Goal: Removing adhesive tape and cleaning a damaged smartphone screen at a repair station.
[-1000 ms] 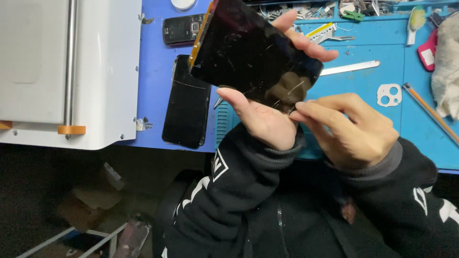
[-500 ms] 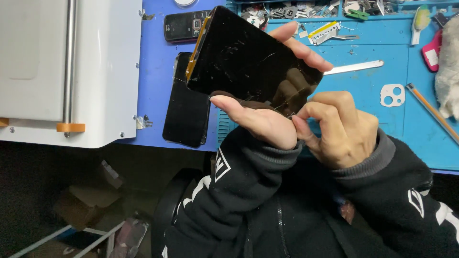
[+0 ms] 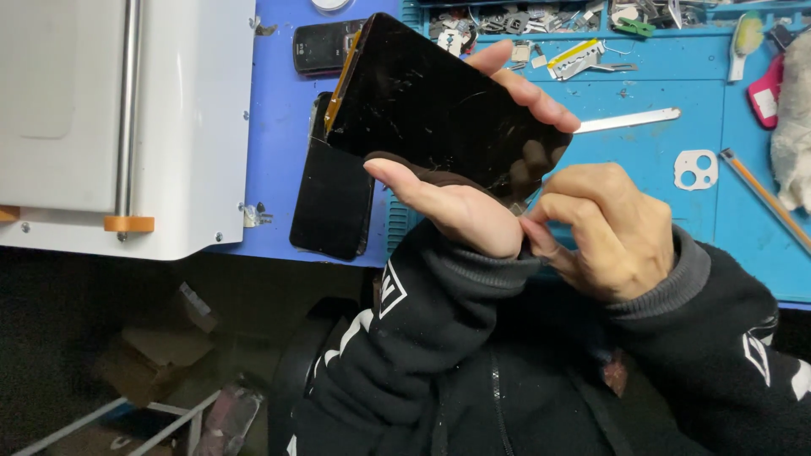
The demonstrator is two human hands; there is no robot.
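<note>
Nearest the camera, two black sleeves (image 3: 473,355) with white markings rise from the lower edge toward the bench.

The right hand (image 3: 604,232) is curled, its fingertips drawn together at the near right corner of the black screen panel (image 3: 439,110), just beside the heel of the other hand. Whether those fingertips pinch the corner or only press against it cannot be told.

The left hand (image 3: 460,198) grips the screen panel: the thumb lies across the near edge of the glass face and the fingers wrap round the far edge from behind. The panel is held above the bench, tilted, its long axis running from far left to near right. Its face shows scratches and fine cracks. An orange strip (image 3: 342,80) runs along its left end.

Below the panel, on the purple mat (image 3: 283,118), a second dark phone (image 3: 334,203) lies flat, partly covered from view by the raised panel. To the left stands a white machine (image 3: 101,127) with a metal bar and an orange tab.

Right of the hands, on the blue mat (image 3: 726,228), lie a white camera-hole frame (image 3: 695,169), a metal spatula (image 3: 629,120) and a pencil-like stick (image 3: 764,198).

Farther off, a small dark phone (image 3: 321,46) lies near the mat's far edge, and a tray of small metal parts (image 3: 507,21) runs along the back.
</note>
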